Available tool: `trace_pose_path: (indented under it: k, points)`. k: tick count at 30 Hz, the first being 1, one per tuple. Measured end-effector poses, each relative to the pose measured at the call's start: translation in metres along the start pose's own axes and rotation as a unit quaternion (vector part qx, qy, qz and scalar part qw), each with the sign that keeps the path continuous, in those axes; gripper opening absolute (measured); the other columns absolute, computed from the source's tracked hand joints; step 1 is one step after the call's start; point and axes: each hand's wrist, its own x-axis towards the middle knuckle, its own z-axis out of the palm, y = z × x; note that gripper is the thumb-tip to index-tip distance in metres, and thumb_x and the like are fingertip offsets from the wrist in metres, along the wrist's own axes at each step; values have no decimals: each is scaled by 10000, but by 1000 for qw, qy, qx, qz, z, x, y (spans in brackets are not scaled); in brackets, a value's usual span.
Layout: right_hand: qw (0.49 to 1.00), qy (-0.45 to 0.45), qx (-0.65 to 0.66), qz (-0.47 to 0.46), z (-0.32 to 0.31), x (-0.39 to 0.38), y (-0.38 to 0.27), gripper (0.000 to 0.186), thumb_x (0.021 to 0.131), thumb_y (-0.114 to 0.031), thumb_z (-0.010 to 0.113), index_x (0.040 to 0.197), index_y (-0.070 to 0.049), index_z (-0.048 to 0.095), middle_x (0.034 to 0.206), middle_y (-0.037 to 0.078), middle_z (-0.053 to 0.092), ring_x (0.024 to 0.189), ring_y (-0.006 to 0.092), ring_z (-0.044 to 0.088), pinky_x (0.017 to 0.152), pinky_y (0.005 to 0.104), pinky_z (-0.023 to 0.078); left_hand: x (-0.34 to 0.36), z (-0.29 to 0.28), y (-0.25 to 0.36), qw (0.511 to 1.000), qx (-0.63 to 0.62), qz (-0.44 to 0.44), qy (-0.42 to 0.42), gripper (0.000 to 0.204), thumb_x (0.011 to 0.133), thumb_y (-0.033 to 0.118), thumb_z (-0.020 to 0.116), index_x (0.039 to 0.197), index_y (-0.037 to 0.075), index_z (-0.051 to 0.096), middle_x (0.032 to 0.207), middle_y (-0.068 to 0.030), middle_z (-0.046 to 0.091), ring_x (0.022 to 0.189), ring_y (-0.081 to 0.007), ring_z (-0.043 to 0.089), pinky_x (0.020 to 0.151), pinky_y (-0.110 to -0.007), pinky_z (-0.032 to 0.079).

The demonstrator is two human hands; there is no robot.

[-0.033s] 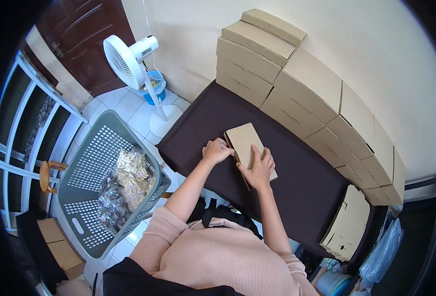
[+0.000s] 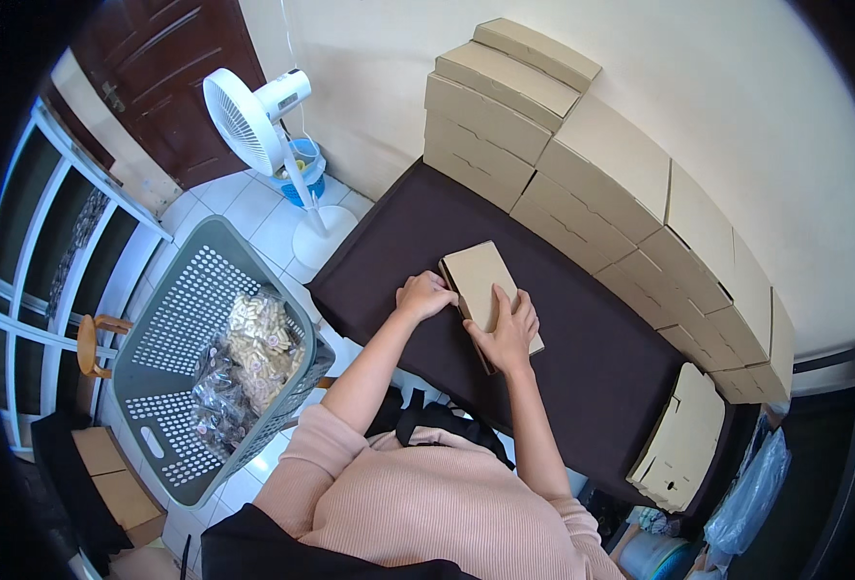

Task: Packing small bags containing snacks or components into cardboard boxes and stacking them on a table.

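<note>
A small brown cardboard box (image 2: 478, 274) lies at a slant on the dark table in front of me, its lid down. My left hand (image 2: 425, 295) is at its left side, with curled fingers pressed against the edge; the fingertips are partly hidden. Across the near right part of the box rests my right hand (image 2: 510, 327), thumb and fingers apart and gripping it over the top. A dark gap shows along the box's left side. What is inside cannot be seen.
Stacked cardboard boxes (image 2: 601, 203) line the table's (image 2: 582, 406) wall side. Flat unfolded cardboard (image 2: 679, 440) lies at the right end. Left of the table stands a grey-green basket (image 2: 171, 362) holding bagged items (image 2: 258, 338). A white fan (image 2: 244, 121) and a blue bin (image 2: 302, 184) stand beyond.
</note>
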Motion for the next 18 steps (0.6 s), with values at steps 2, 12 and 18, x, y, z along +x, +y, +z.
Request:
trace_pose_path:
  k: [2, 12, 18]
  points:
    - [1000, -16, 12, 6, -2, 0, -2, 796, 643, -451, 696, 1316, -170, 378, 1334, 239, 245, 1245, 387, 247, 1015, 537, 161, 9, -2, -9, 999, -21, -21, -46, 512, 553, 337, 721, 990, 82, 637, 953, -52, 672, 961, -209, 596, 865, -337, 408]
    - [1000, -18, 16, 8, -4, 0, -5, 790, 634, -410, 714, 1307, -159, 384, 1326, 238, 249, 1243, 383, 243, 1016, 554, 148, 30, 11, -31, 990, -100, -20, -98, 589, 524, 311, 773, 1036, 55, 632, 978, -87, 669, 923, -192, 624, 867, -280, 429]
    - [1000, 9, -2, 21, 1, -1, -11, 795, 622, -357, 728, 1304, -150, 378, 1320, 239, 251, 1239, 389, 243, 1011, 566, 162, 29, 10, -28, 992, -89, -27, -90, 589, 520, 307, 771, 1034, 55, 634, 982, -85, 668, 925, -192, 625, 868, -280, 430]
